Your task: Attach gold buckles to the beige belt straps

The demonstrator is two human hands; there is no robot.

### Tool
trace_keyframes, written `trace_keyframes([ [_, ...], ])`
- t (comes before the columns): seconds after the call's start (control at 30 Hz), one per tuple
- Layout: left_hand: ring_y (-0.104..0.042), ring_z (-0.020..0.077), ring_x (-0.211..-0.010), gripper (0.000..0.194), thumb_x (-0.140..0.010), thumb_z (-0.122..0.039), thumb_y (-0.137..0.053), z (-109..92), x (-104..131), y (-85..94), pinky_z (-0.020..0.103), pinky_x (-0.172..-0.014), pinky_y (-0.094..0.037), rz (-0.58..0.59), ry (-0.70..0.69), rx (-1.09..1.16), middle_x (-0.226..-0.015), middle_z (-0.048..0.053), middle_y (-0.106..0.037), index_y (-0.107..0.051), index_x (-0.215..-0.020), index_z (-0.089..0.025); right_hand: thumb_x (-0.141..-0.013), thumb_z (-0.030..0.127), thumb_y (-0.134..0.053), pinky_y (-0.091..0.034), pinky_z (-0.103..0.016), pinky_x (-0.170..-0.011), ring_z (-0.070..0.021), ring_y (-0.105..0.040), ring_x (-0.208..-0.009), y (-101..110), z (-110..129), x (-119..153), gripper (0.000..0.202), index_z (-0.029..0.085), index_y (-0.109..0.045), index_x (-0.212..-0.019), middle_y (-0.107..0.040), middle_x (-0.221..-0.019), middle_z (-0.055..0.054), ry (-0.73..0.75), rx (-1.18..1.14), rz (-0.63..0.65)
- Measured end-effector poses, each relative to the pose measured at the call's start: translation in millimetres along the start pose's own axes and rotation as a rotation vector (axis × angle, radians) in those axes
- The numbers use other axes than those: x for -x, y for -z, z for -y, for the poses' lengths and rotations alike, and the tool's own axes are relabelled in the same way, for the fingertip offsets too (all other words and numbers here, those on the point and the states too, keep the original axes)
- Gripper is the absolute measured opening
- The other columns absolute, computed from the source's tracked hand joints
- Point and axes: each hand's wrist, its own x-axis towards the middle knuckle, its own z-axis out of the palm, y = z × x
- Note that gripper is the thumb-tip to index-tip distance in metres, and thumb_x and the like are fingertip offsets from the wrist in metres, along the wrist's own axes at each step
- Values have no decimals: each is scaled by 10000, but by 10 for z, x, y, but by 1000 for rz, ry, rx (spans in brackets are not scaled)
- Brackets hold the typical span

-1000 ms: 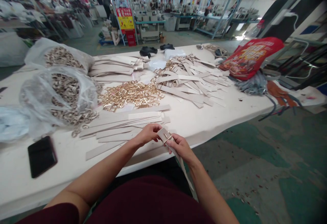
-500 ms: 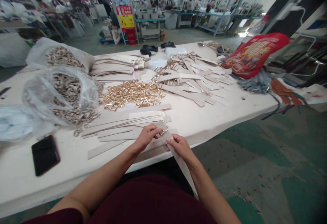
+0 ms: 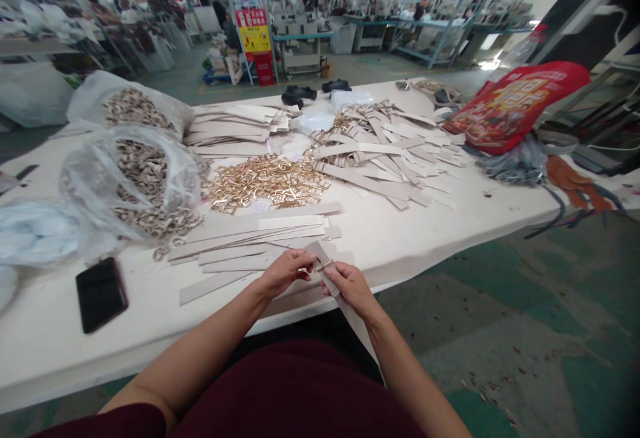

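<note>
Head view, looking down over a white table (image 3: 450,225). Both hands are meeting just off the table's near edge, over a dark red lap (image 3: 295,391). Left hand (image 3: 283,271) is pinching the upper end of a pale strap (image 3: 345,298) between thumb and fingertips, the other fingers curled close together. Right hand (image 3: 353,285) is gripping the same strap just beside it, thumb pressing on top, fingers folded underneath. Between the two thumbs a small gold buckle (image 3: 324,265) is sitting on the strap — whether it is threaded through cannot be told. The strap's long end is hanging down off the table edge, passing under the right wrist toward the floor.

Positions relative to the table:
- near edge, just behind the hands — a loose row of flat straps (image 3: 250,245) lying lengthwise;
- middle — a heap of gold buckles (image 3: 265,185);
- far right of middle — a tangled pile of straps with buckles (image 3: 385,151);
- far middle — a neat stack of straps (image 3: 235,128);
- left side — two clear bags of metal rings (image 3: 145,178), one behind the other;
- near left corner — a black phone (image 3: 101,293) lying face up;
- far right corner — a red bag (image 3: 515,105) leaning over a grey bundle.

Beyond the table, people are working at benches; details are too small to tell.
</note>
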Motion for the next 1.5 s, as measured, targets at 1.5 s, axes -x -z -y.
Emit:
trace_keyframes([
  [1.5,-564,79,-568,374,-547,-254,-838,168,-7,327,152,-508,-478,157,220,362,-733,45,-643,-649,-819,-81,-805,506,-537,-388,-221,-493,-122,-509,-518,-201,86,-51,373,163,-639,-697,-563,-563,19,12,168,121],
])
